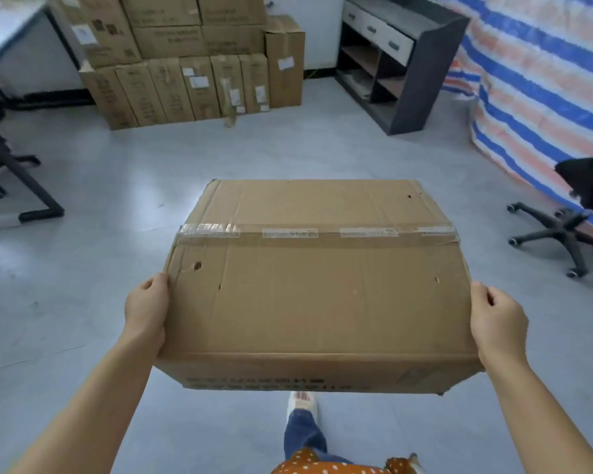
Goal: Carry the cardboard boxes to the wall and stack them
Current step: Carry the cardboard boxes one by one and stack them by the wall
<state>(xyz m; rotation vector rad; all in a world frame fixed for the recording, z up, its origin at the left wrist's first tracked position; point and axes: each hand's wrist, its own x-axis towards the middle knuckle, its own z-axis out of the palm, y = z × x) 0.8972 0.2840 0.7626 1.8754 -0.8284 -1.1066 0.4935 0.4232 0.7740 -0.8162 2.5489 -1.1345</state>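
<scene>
Spanning both hands (left hand (147, 311), right hand (497, 321)): box (314, 292)

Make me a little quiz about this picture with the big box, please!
1. True or false: both hands, left hand and right hand, hold the carried box by its sides.
2. What runs across the top of the carried box? A) rope B) clear tape C) a ribbon
3. What stands between the stacked boxes and the striped tarp?

Key: 1 true. 2 B, the tape. 3 a dark shelf unit with drawers.
</scene>
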